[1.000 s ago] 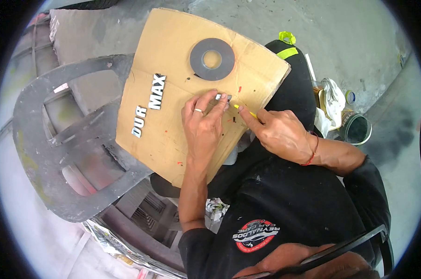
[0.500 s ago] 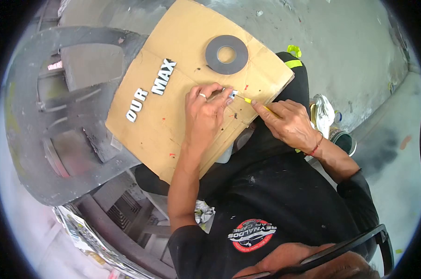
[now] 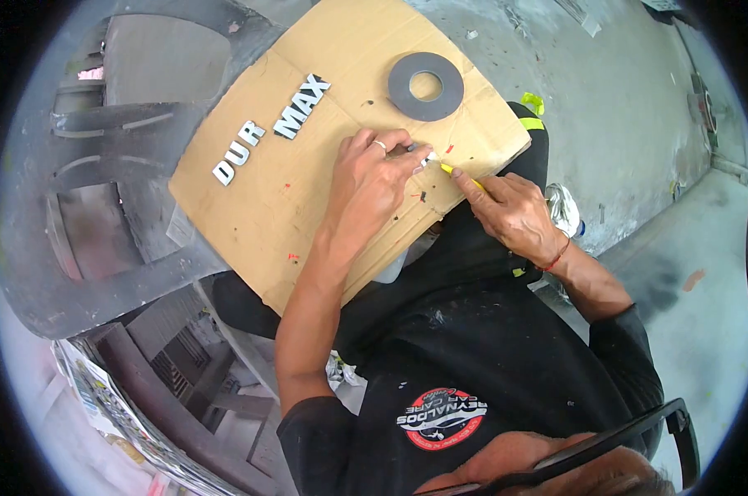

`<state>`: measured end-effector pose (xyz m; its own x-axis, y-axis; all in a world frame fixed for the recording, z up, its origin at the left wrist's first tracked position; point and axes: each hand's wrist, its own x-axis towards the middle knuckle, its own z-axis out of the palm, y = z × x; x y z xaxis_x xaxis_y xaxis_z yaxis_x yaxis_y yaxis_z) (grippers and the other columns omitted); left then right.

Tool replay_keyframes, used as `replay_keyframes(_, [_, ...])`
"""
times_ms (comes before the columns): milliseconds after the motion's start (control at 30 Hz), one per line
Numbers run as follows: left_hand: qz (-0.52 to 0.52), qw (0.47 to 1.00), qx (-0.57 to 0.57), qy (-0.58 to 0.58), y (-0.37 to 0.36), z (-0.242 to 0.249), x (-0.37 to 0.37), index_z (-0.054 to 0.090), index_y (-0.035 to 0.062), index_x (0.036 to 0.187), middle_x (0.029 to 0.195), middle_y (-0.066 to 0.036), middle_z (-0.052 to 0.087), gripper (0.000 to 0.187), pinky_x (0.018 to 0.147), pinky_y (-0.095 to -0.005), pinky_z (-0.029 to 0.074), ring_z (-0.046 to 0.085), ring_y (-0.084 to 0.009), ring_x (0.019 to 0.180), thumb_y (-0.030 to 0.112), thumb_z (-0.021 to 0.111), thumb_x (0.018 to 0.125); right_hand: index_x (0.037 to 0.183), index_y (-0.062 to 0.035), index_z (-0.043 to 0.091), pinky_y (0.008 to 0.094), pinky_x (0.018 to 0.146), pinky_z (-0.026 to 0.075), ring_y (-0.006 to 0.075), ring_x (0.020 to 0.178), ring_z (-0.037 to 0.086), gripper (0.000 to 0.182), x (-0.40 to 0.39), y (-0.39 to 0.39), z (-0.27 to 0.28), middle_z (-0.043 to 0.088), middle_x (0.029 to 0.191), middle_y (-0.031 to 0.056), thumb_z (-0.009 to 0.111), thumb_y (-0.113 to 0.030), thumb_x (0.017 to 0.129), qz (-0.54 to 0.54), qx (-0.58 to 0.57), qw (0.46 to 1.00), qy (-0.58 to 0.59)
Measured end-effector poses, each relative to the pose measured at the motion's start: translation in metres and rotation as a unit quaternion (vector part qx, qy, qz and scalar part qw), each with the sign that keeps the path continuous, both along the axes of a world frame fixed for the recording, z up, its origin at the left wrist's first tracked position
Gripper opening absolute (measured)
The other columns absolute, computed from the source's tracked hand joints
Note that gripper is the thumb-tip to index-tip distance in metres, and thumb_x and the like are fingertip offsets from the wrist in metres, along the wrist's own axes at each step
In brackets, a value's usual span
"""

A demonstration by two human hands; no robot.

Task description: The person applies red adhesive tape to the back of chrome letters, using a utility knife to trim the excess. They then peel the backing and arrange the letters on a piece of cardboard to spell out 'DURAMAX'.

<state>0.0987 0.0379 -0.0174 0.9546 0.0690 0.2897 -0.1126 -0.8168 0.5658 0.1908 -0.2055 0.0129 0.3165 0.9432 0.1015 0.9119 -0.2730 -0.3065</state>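
A sheet of brown cardboard [image 3: 250, 223] lies across the lap. My left hand [image 3: 374, 178], with a ring on one finger, pinches a small white and dark piece [image 3: 428, 159] near the cardboard's right side. My right hand [image 3: 510, 211] is closed round a thin yellow tool [image 3: 465, 177], its tip pointing at that piece. Silver letters reading "DUR" [image 3: 238, 152] and "MAX" [image 3: 302, 106] lie on the cardboard left of my left hand. A roll of dark grey tape [image 3: 403, 85] rests flat above my hands.
A grey, paint-marked plastic chair [image 3: 142, 285] stands at the left, against the cardboard. Crumpled foil-like material [image 3: 562, 211] is right of my right hand. Stacked papers [image 3: 109, 413] are at the lower left. Small red and dark scraps dot the cardboard.
The view has shifted, so the chair and letters appear further left or higher. Both hands remain at the small piece, with the yellow tool still held.
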Motion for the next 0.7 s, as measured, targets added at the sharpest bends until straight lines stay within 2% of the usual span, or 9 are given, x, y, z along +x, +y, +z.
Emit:
replay_keyframes(33, [-0.002, 1.0, -0.011, -0.001, 0.0, 0.0, 0.0, 0.083, 0.0144, 0.113, 0.107, -0.006, 0.072, 0.031, 0.088, -0.0397, 0.05, 0.064, -0.0266, 0.096, 0.007, 0.079, 0.083, 0.144, -0.0053, 0.061, 0.0365, 0.062, 0.052, 0.0238, 0.065, 0.061, 0.063, -0.001, 0.0, 0.0, 0.062, 0.083, 0.0074, 0.069, -0.009, 0.082, -0.003, -0.006, 1.0, -0.001])
replay_keyframes(167, [-0.003, 1.0, -0.014, -0.004, 0.0, -0.001, 0.001, 0.083, 0.0133, 0.112, 0.106, -0.007, 0.072, 0.03, 0.088, -0.04, 0.05, 0.065, -0.0271, 0.095, 0.007, 0.079, 0.082, 0.145, -0.0049, 0.06, 0.037, 0.061, 0.053, 0.0241, 0.066, 0.063, 0.064, -0.012, 0.006, -0.001, 0.062, 0.085, 0.0081, 0.069, -0.009, 0.082, -0.023, 0.006, 1.0, -0.008])
replay_keyframes(233, [-0.009, 1.0, -0.013, -0.001, 0.001, -0.003, 0.002, 0.083, 0.0122, 0.112, 0.106, -0.007, 0.072, 0.031, 0.088, -0.0406, 0.05, 0.065, -0.0278, 0.094, 0.008, 0.079, 0.082, 0.148, -0.0038, 0.058, 0.0393, 0.059, 0.051, 0.0254, 0.065, 0.06, 0.073, -0.017, 0.009, -0.003, 0.057, 0.081, 0.0089, 0.072, 0.0, 0.076, -0.043, 0.02, 0.999, 0.003])
replay_keyframes(367, [-0.011, 1.0, -0.006, -0.006, -0.003, 0.0, 0.003, 0.082, 0.0116, 0.111, 0.106, -0.008, 0.072, 0.03, 0.086, -0.0414, 0.05, 0.065, -0.0286, 0.093, 0.007, 0.078, 0.082, 0.148, -0.0031, 0.057, 0.0384, 0.06, 0.052, 0.0246, 0.065, 0.061, 0.074, -0.018, 0.014, 0.013, 0.057, 0.081, 0.0087, 0.07, -0.001, 0.075, -0.043, -0.027, 0.999, -0.011])
replay_keyframes(433, [0.002, 0.999, 0.032, 0.015, -0.005, 0.006, 0.003, 0.082, 0.0112, 0.11, 0.106, -0.008, 0.072, 0.028, 0.084, -0.0424, 0.051, 0.065, -0.0293, 0.093, 0.008, 0.078, 0.083, 0.148, -0.0021, 0.057, 0.0372, 0.061, 0.053, 0.0237, 0.064, 0.061, 0.073, -0.016, 0.017, 0.017, 0.058, 0.082, 0.008, 0.069, -0.003, 0.076, -0.035, -0.056, 0.998, -0.016])
replay_keyframes(700, [0.007, 0.998, 0.06, 0.017, -0.008, 0.011, 0.001, 0.082, 0.0104, 0.11, 0.106, -0.009, 0.072, 0.026, 0.082, -0.0417, 0.052, 0.065, -0.029, 0.092, 0.008, 0.079, 0.084, 0.146, -0.0013, 0.057, 0.0377, 0.063, 0.055, 0.0248, 0.068, 0.067, 0.069, -0.008, 0.007, 0.02, 0.06, 0.084, 0.0087, 0.069, -0.007, 0.078, -0.02, -0.071, 0.997, 0.001])
